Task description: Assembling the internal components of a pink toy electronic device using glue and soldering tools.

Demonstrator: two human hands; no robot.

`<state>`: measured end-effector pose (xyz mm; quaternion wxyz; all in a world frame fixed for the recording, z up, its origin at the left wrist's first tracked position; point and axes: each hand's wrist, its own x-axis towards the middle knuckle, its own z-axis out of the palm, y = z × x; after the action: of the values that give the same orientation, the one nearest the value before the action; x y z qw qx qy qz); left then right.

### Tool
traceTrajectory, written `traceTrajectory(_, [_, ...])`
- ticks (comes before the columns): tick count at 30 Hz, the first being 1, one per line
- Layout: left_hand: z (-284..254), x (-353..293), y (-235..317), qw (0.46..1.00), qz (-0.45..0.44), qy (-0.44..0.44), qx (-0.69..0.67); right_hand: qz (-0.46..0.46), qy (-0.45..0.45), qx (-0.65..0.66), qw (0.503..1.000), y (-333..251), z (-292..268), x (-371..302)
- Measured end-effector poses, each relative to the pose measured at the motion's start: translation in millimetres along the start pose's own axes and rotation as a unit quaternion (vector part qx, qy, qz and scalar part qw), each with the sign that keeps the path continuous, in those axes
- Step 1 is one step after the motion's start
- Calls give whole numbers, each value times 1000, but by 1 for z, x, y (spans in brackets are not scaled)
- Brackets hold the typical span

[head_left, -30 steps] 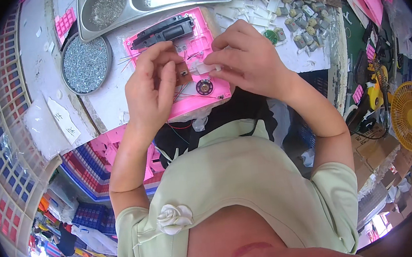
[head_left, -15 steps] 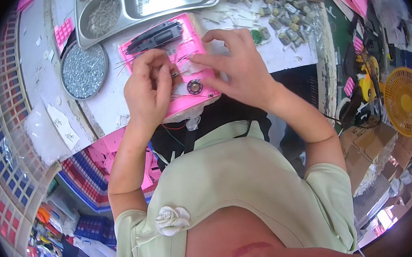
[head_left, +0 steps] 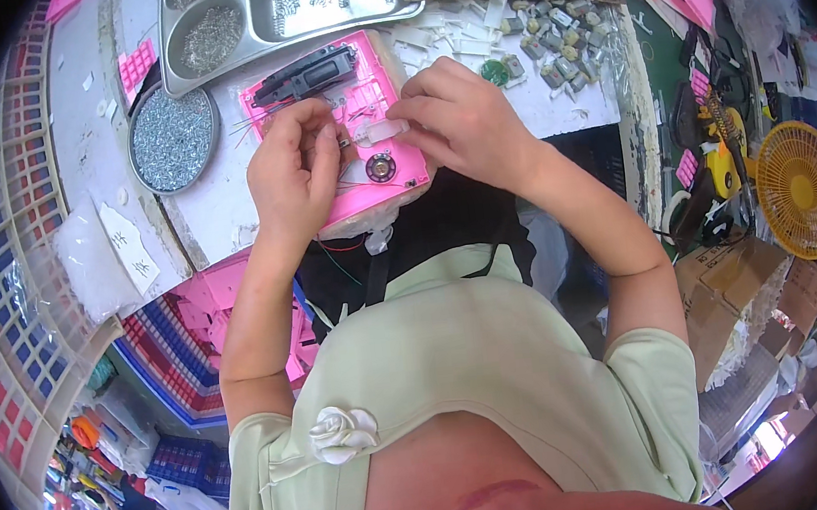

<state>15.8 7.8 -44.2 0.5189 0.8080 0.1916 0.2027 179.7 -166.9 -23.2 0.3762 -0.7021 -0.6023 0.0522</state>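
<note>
In front of me lies a pink plastic shell [head_left: 353, 202] on a clear wrapped pad. A black plastic part [head_left: 305, 75] sits across its far end, and a small round speaker [head_left: 380, 166] is in its near part. My right hand [head_left: 467, 121] pinches the right end of a whitish translucent plastic piece [head_left: 379, 133] over the shell. At the shell's left side my left hand [head_left: 292, 173] is closed, thumb against fingers. A small metallic bit shows at its fingertips, too small to name. Thin wires stick out left of the shell.
A metal compartment tray [head_left: 239, 66] with springs and small metal parts stands at the back. Left of the shell is a round dish [head_left: 173, 140] of screws. Small motors [head_left: 561, 45] and white plastic pieces [head_left: 465, 32] lie at the back right. A yellow fan [head_left: 800, 191] stands far right.
My right hand's fingers have drawn together onto the whitish piece, which now shows more fully. My left hand has hardly moved. The whole view has shifted slightly.
</note>
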Motion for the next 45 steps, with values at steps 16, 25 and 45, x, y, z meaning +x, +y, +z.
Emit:
traceTrajectory(16, [-11,6,9,989,98,-41,101,31,40,-64,997,-23,6,-4])
traceTrajectory(25, [-11,1,15,951,220,-107,187,362,291,-304,832,-73,-117,-200])
traceTrajectory(45, [-7,1,18,960,189,-110,176,647,275,-353,618,48,-192,-381])
